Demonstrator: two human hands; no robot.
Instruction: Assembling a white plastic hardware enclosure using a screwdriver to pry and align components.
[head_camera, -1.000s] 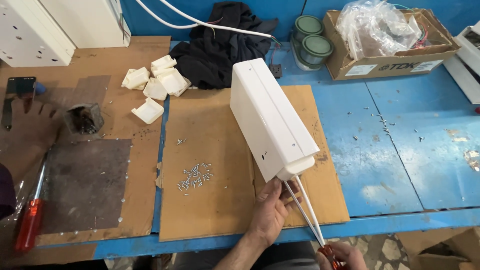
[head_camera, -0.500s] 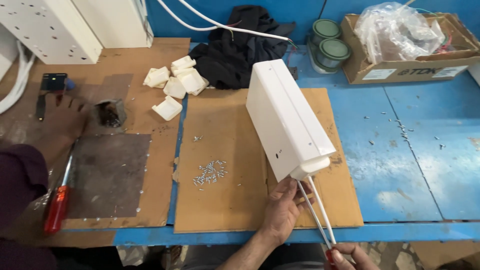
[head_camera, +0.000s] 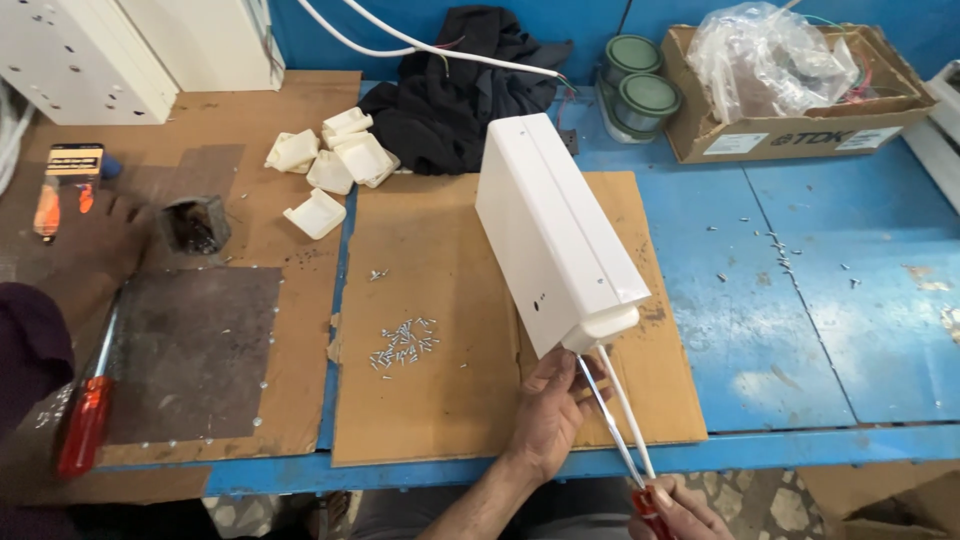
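Gripping the white box (head_camera: 556, 235) at its lower end, our left hand (head_camera: 548, 412) steadies what seems a light, rigid, slippery shell while our right hand (head_camera: 672, 505) clasps the screwdriver (head_camera: 615, 425).

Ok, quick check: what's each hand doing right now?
Left hand: steadies the white box at its lower end.
Right hand: closed on the red-handled screwdriver, tip at the box.

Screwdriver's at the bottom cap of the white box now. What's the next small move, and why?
Probably keep the shaft seated and turn it. The left hand braces the white box tilted on edge over the cardboard sheet, while the right hand grips the red-handled screwdriver, whose tip meets the box's small bottom cap. The screw itself is hidden.
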